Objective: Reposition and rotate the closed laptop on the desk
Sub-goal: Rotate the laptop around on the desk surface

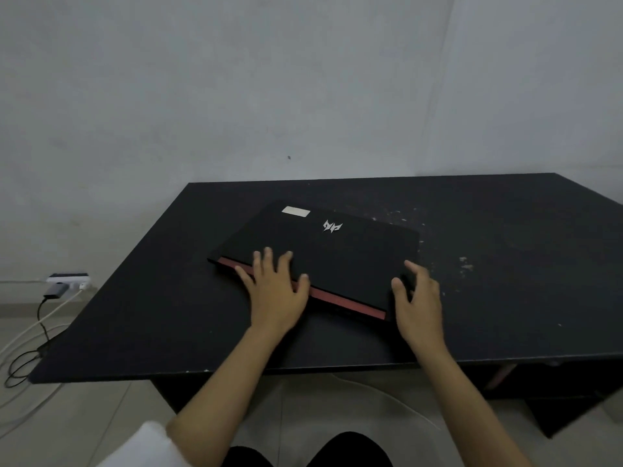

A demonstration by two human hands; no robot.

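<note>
A closed black laptop (pixel 323 251) lies on the black desk (pixel 505 281), skewed so its red rear edge faces me and slants down to the right. Its lid carries a silver logo and a pale sticker near the far edge. My left hand (pixel 274 291) rests flat over the near left part of the lid and the red edge, fingers spread. At the laptop's near right corner, my right hand (pixel 418 298) has its thumb and fingers apart around the corner; whether it touches is hard to tell.
Pale scuff marks dot the desk to the right of the laptop. The desk's far edge meets a grey wall. On the floor at left lie a power strip (pixel 69 279) with plugs and looping black and white cables (pixel 30 348).
</note>
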